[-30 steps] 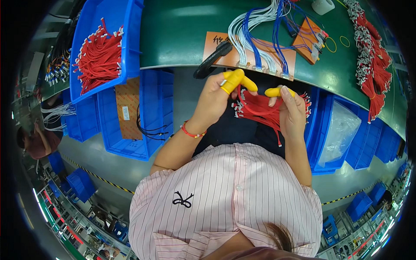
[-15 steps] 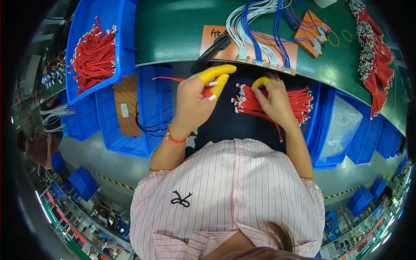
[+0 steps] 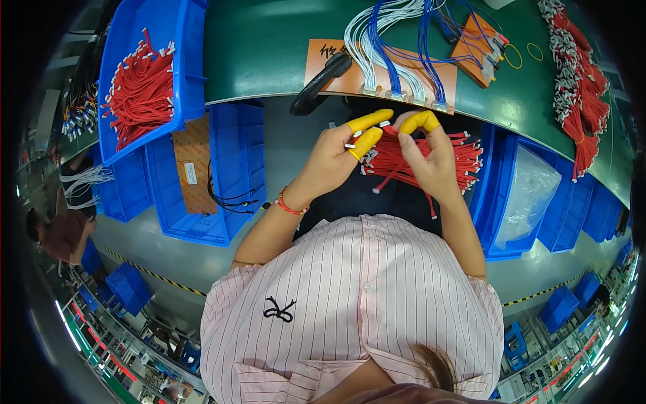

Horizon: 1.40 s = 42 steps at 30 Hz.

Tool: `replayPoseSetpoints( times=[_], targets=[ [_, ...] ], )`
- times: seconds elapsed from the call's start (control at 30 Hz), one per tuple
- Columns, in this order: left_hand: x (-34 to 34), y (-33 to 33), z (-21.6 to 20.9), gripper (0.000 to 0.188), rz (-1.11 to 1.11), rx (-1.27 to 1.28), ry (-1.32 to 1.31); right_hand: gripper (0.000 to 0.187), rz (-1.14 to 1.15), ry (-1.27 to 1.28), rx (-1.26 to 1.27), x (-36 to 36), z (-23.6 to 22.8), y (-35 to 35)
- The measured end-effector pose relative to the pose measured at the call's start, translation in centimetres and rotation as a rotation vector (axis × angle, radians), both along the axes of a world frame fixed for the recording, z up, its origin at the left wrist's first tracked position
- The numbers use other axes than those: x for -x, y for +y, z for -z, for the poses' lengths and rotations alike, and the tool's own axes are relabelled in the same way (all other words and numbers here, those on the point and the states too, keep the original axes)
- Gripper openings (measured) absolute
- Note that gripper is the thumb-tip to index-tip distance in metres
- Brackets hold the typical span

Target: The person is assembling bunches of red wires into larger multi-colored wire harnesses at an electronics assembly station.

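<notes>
My left hand (image 3: 331, 156) has yellow finger covers on thumb and index finger. White connectors (image 3: 350, 145) poke out between its curled fingers; most of the cable they belong to is hidden. My right hand (image 3: 431, 155), with a yellow cover on its bent index finger, pinches a red cable (image 3: 390, 130) near its white connector end. That end sits right beside my left fingertips. Beneath my right hand, a bundle of red cables (image 3: 464, 156) with white connectors lies across my lap.
A blue bin (image 3: 192, 74) of red cables stands at the left on the green table (image 3: 262, 47). An orange board (image 3: 330, 81) carries white and blue wires, with a black handle-like piece (image 3: 321, 82) over its edge. More red cables (image 3: 582, 108) hang at right. Blue crates (image 3: 232, 155) sit below.
My right hand has lifted a red cable end off the bundle. My left hand has moved right to meet it, and the red length seen in it before is now mostly hidden.
</notes>
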<state>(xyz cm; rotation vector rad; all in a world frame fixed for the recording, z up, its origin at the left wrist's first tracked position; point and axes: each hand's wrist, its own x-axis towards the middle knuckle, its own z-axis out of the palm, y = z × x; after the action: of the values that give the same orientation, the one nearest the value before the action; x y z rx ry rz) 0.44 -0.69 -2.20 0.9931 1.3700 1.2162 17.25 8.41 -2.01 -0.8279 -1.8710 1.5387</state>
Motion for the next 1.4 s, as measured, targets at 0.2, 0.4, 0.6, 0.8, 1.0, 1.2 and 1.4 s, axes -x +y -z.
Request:
replayPoseSetpoints(
  times=[0.2,0.4,0.6,0.8,1.0,1.2,1.4],
  targets=[
    [-0.7,0.8,0.4,0.029,-0.074,-0.226,-0.046,0.016,-0.023,-0.055,-0.030,0.3,-0.4,-0.3],
    [0.2,1.1,-0.5,0.032,-0.175,-0.056,-0.500,0.018,-0.216,-0.300,0.160,-3.9,0.2,1.5],
    [-0.2,1.1,-0.2,0.030,-0.204,-0.025,-0.533,0.019,0.036,-0.097,0.415,-7.1,0.6,3.0],
    [-0.2,1.8,-0.9,0.028,-0.190,-0.006,-0.453,0.013,0.138,0.339,0.673,-7.8,0.9,3.2],
    [0.1,1.9,-0.7,0.028,-0.190,-0.032,-0.438,0.017,0.088,0.674,0.786,-7.7,1.5,3.1],
    [-0.6,2.0,-0.8,0.027,-0.255,-0.051,-0.489,0.023,0.188,0.338,0.612,-4.9,-0.8,1.5],
    [-0.2,2.0,-0.7,0.026,-0.235,-0.028,-0.609,0.027,0.179,0.184,0.483,-2.6,-1.7,1.4]
  ],
)
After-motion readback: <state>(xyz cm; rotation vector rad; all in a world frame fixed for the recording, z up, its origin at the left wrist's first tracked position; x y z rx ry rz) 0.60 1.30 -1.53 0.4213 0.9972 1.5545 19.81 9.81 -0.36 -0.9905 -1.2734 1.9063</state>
